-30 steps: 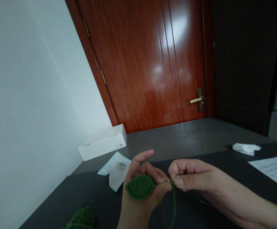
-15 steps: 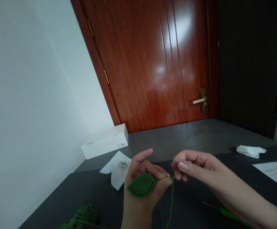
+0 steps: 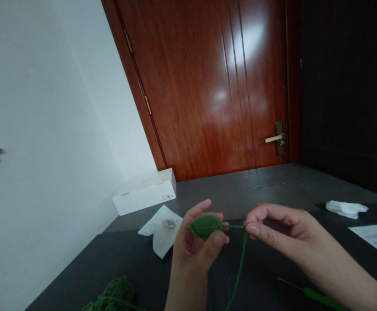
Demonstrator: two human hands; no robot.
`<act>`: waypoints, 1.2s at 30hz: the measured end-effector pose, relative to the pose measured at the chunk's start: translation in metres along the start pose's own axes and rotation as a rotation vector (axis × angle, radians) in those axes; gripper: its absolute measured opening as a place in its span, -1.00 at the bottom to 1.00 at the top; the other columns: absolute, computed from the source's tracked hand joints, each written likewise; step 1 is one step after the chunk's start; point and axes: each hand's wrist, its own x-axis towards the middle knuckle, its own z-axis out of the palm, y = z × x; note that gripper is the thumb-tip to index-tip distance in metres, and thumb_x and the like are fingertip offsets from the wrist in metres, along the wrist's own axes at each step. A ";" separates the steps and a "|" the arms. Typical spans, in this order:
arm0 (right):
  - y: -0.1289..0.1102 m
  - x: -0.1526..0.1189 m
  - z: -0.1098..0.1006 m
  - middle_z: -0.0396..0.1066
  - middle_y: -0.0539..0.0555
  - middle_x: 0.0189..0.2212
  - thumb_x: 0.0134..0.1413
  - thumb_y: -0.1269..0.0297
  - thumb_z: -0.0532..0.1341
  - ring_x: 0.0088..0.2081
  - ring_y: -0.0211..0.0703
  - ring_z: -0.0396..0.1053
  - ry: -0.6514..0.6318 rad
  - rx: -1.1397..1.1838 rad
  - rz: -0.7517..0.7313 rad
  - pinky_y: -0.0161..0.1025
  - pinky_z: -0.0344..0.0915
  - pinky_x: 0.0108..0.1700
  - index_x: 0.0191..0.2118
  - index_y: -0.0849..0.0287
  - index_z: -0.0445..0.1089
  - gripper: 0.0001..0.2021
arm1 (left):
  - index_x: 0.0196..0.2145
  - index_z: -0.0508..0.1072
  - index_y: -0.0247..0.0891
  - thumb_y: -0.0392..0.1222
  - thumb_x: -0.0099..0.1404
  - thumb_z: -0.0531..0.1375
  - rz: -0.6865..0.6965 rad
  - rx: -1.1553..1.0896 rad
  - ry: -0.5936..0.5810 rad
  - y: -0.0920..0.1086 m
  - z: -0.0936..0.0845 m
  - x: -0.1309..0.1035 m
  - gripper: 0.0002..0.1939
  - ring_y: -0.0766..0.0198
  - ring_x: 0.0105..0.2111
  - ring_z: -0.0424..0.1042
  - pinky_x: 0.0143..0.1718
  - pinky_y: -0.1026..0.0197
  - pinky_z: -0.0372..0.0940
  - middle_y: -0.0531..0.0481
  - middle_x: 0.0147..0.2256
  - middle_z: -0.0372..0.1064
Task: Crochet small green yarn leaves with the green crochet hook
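Note:
A green crocheted leaf (image 3: 205, 226) lies against the fingers of my left hand (image 3: 198, 250), with my thumb pressed on its lower right edge. From the leaf's right tip a strand of green yarn (image 3: 235, 226) runs to my right hand (image 3: 282, 229). My right thumb and forefinger pinch that strand, and its length hangs down from there to the bottom edge of the view. Under my right forearm lies a crochet hook (image 3: 311, 295) with a green handle, partly hidden. A ball of green yarn (image 3: 115, 296) sits at the bottom left.
A white packet (image 3: 162, 231) with a small object on it lies behind my left hand. A long white box (image 3: 145, 192) stands by the wall. At right are a crumpled white tissue (image 3: 346, 209) and a printed sheet (image 3: 376, 238). A wooden door (image 3: 201, 86) rises behind the table.
My left hand has shifted its hold from the yarn at the leaf's tip to the leaf itself, which is raised. My right hand has moved right and closed on the yarn, drawing it taut.

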 end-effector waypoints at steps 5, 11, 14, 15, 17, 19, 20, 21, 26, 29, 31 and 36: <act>0.001 -0.004 0.001 0.35 -0.02 -0.45 0.12 0.08 0.21 -0.35 -0.14 0.31 0.067 -0.127 -0.072 -0.25 0.24 -0.29 -0.40 0.08 0.43 -0.79 | -0.20 0.53 -0.24 -0.19 0.12 0.33 -0.045 0.014 0.107 0.011 -0.001 -0.002 -0.75 0.30 -0.38 0.43 -0.36 0.29 0.32 -0.02 -0.38 0.51; 0.004 -0.003 0.004 0.35 -0.03 -0.46 0.13 0.09 0.20 -0.37 -0.15 0.32 0.081 -0.142 -0.086 -0.26 0.25 -0.30 -0.40 0.05 0.42 -0.81 | -0.41 0.52 -0.30 -0.24 0.15 0.30 -0.077 -0.066 0.157 0.011 -0.004 0.001 -0.93 0.32 -0.42 0.40 -0.36 0.28 0.31 0.01 -0.44 0.48; 0.007 -0.004 0.005 0.36 -0.03 -0.45 0.12 0.10 0.21 -0.36 -0.15 0.32 0.073 -0.134 -0.094 -0.27 0.26 -0.30 -0.41 0.05 0.42 -0.82 | -0.42 0.50 -0.31 -0.26 0.17 0.29 -0.106 -0.134 0.161 0.011 -0.005 0.001 -0.93 0.31 -0.41 0.41 -0.36 0.27 0.30 0.00 -0.44 0.47; 0.008 -0.005 0.006 0.35 -0.03 -0.45 0.12 0.10 0.22 -0.37 -0.15 0.32 0.070 -0.123 -0.090 -0.28 0.26 -0.30 -0.41 0.06 0.42 -0.82 | -0.43 0.50 -0.32 -0.26 0.17 0.28 -0.116 -0.167 0.153 0.011 -0.005 0.000 -0.93 0.31 -0.41 0.41 -0.36 0.27 0.30 -0.01 -0.44 0.47; 0.012 -0.005 0.007 0.35 -0.03 -0.46 0.10 0.11 0.23 -0.37 -0.16 0.31 0.065 -0.078 -0.073 -0.29 0.26 -0.30 -0.41 0.07 0.42 -0.83 | -0.44 0.50 -0.33 -0.28 0.18 0.27 -0.147 -0.246 0.131 0.012 -0.007 -0.001 -0.93 0.32 -0.42 0.41 -0.36 0.28 0.29 -0.01 -0.43 0.47; 0.015 -0.003 0.009 0.35 -0.03 -0.47 0.09 0.13 0.25 -0.37 -0.17 0.31 0.061 -0.007 -0.040 -0.30 0.26 -0.30 -0.41 0.08 0.43 -0.83 | -0.45 0.51 -0.32 -0.29 0.18 0.26 -0.180 -0.326 0.111 0.012 -0.008 -0.001 -0.93 0.34 -0.42 0.42 -0.36 0.29 0.28 -0.01 -0.42 0.47; 0.017 -0.002 0.010 0.35 -0.03 -0.47 0.08 0.13 0.25 -0.37 -0.17 0.31 0.059 0.031 -0.024 -0.30 0.26 -0.30 -0.41 0.09 0.43 -0.83 | -0.44 0.51 -0.32 -0.29 0.19 0.26 -0.193 -0.356 0.106 0.011 -0.008 -0.001 -0.93 0.34 -0.42 0.42 -0.35 0.30 0.28 0.00 -0.41 0.47; 0.018 0.000 0.011 0.35 -0.03 -0.48 0.07 0.13 0.26 -0.37 -0.16 0.31 0.061 0.065 -0.009 -0.29 0.27 -0.29 -0.41 0.10 0.43 -0.83 | -0.44 0.51 -0.32 -0.29 0.19 0.26 -0.202 -0.372 0.103 0.011 -0.009 -0.001 -0.94 0.34 -0.42 0.42 -0.35 0.29 0.28 0.00 -0.41 0.46; 0.022 0.003 0.016 0.36 -0.01 -0.47 0.04 0.13 0.29 -0.36 -0.15 0.30 0.088 0.122 0.037 -0.28 0.27 -0.27 -0.41 0.11 0.44 -0.83 | -0.42 0.50 -0.33 -0.21 0.19 0.26 -0.163 -0.196 0.122 0.014 -0.010 0.004 -0.88 0.29 -0.40 0.40 -0.37 0.26 0.25 -0.04 -0.40 0.46; 0.023 0.004 0.016 0.37 -0.02 -0.47 0.03 0.13 0.29 -0.36 -0.15 0.30 0.100 0.111 0.030 -0.29 0.27 -0.28 -0.41 0.10 0.46 -0.83 | -0.40 0.52 -0.29 -0.14 0.23 0.22 -0.061 -0.050 0.146 0.015 -0.013 0.004 -0.84 0.29 -0.40 0.37 -0.37 0.25 0.25 -0.03 -0.39 0.48; 0.025 0.004 0.016 0.37 -0.02 -0.47 0.03 0.13 0.29 -0.37 -0.16 0.30 0.106 0.113 0.025 -0.30 0.26 -0.29 -0.42 0.10 0.46 -0.84 | -0.39 0.54 -0.25 -0.13 0.24 0.21 0.001 0.032 0.162 0.015 -0.015 0.004 -0.83 0.32 -0.43 0.34 -0.36 0.26 0.23 0.01 -0.41 0.48; 0.026 0.005 0.017 0.39 -0.03 -0.46 0.03 0.13 0.30 -0.36 -0.18 0.31 0.110 0.134 0.036 -0.33 0.27 -0.28 -0.40 0.08 0.48 -0.85 | -0.42 0.54 -0.24 -0.07 0.24 0.21 0.065 0.126 0.162 0.017 -0.018 0.003 -0.79 0.33 -0.45 0.31 -0.38 0.29 0.20 0.05 -0.49 0.43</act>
